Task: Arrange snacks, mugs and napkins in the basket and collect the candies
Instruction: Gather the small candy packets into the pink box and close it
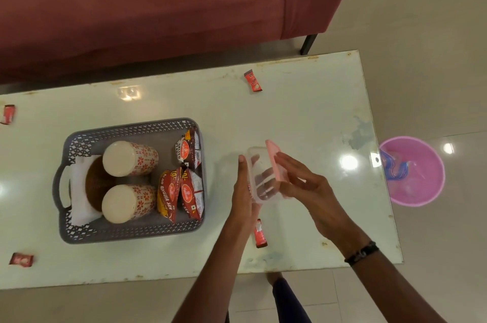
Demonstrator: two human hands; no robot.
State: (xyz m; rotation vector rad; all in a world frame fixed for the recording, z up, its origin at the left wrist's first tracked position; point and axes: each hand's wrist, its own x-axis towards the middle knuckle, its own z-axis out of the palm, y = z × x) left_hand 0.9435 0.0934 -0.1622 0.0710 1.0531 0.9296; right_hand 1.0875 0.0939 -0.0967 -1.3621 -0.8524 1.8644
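Note:
A grey basket [131, 234] sits on the white table [303, 117] and holds two patterned mugs [129, 158] lying on their sides, white napkins [79, 183] and several red snack packets [188, 151]. Right of it, my left hand [243, 191] grips a clear plastic box [259, 164] tilted on its side. My right hand [300, 177] holds its pink lid [275, 156] against the box. Red candies lie scattered: one at the far edge [253, 81], one near my left wrist [259, 234], one at the left edge [8, 114], one at the near left [21, 259].
A dark red sofa [158, 6] stands beyond the table. A pink bin [413, 171] with a blue wrapper inside sits on the tiled floor past the table's right end. My foot shows below the near edge.

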